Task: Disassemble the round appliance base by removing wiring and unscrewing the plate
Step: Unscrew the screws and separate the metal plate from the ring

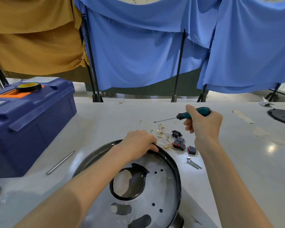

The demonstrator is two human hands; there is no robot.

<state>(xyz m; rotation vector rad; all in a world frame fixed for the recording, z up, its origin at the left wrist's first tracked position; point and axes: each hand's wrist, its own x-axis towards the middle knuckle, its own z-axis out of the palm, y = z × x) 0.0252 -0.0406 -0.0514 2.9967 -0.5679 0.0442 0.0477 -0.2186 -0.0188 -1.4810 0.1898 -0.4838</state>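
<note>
The round appliance base [175, 163] sits at the middle of the desk's near edge. The left hand [138, 143] curls its fingers over the far rim, steadying it. The right hand [202, 124] grips the screwdriver [182, 116] above the desk beyond the base, with the shaft nearly level and its tip pointing left. One screw [169, 178] shows on the plate [156, 193], nearer the person than the tool. The tip likely has to swing downward and come back toward that screw. The loose wiring [161, 136] lies just beyond the rim.

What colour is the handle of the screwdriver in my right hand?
Teal green with black sections, seen in the head view: the screwdriver held by the right hand.
</note>
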